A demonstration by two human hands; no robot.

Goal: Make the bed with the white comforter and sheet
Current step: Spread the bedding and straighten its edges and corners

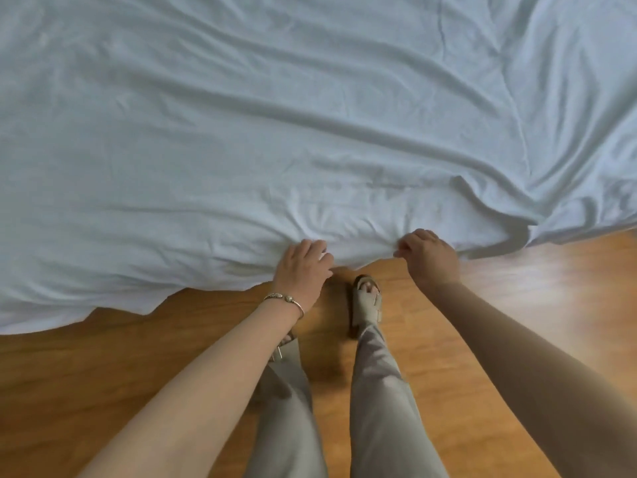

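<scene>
Fingers [319, 248] of two hands grip one white sheet's [275, 115] edge.

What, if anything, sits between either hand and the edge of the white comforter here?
Nothing visible does. The left hand and the right hand are both already at the near edge of the white comforter, the right closed on a bunch of fabric. Only the wooden floor lies below the edge.

Your arms reach forward and down, your left hand [303, 267] with fingers curled in a loose grip, your right hand [429, 257] closed in a pinching grip, knuckles up.
</scene>
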